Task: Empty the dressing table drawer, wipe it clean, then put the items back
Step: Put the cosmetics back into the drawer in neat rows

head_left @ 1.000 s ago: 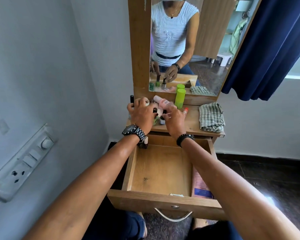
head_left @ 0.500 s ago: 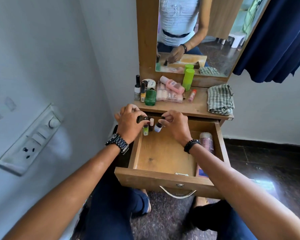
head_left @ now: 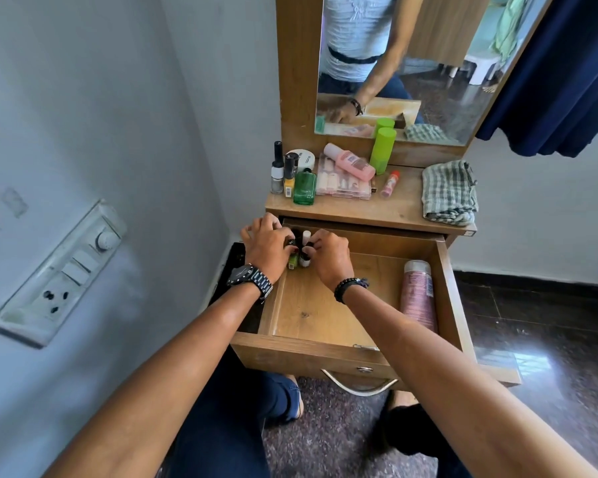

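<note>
The small bottles (head_left: 299,251), a cluster of nail-polish-sized ones with dark and white caps, sit bunched between both hands at the drawer's far-left corner, roughly 11 o'clock of its floor. The left hand (head_left: 268,248) curls round them from the 9 o'clock side and the right hand (head_left: 328,257) pinches them from 3 o'clock; both are grasping, neither released. Whether their bases already touch the wood I cannot tell, since fingers hide them.

To do this step well, I would judge: set them down upright together, tight into the corner, and let go one hand at a time so none topples against its neighbour. Small, top-heavy bottles tip easily, so ease the fingers straight up rather than sideways.

The drawer (head_left: 325,315) is pulled open and its floor mostly bare, with a pink bottle (head_left: 418,298) lying along the wall at 3 o'clock, so refilling seems early. On the bench (head_left: 387,210) beyond, at 12 o'clock, wait more polish bottles (head_left: 283,174), a green glass bottle (head_left: 304,188), a white jar (head_left: 304,158), a clear nail case (head_left: 342,182), a pink flask (head_left: 351,162) lying across it, a lime tube (head_left: 382,150) and a small red-capped tube (head_left: 390,183). The checked cloth (head_left: 449,191) lies folded at 2 o'clock, well apart
</note>
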### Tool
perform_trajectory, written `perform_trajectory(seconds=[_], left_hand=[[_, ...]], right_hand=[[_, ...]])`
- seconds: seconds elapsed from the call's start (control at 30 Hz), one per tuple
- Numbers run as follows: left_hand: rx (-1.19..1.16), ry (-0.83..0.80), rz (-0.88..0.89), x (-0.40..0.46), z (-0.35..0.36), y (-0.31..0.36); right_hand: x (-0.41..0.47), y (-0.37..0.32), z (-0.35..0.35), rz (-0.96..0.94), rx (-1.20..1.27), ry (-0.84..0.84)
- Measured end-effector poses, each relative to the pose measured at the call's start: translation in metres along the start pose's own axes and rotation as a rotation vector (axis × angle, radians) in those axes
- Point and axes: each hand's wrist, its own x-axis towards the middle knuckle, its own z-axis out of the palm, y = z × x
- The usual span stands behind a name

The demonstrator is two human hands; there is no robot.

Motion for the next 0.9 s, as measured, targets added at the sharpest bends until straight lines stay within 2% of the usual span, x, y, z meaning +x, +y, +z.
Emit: perform_trajectory(seconds=[0.3, 0.63, 0.9], left_hand=[[-0.017, -0.014, -0.005, 0.002, -0.001, 0.003], [-0.126, 0.193, 0.024, 0.019, -0.035, 0.007], [-0.157, 0.248, -0.059, 0.060, -0.054, 0.012]], right_hand=[[0.001, 0.001, -0.001, -0.030, 0.016, -0.044], [0.015, -0.028, -0.047, -0.103, 0.171, 0.057], [0.051, -0.062, -0.043, -0.190, 0.129, 0.132]])
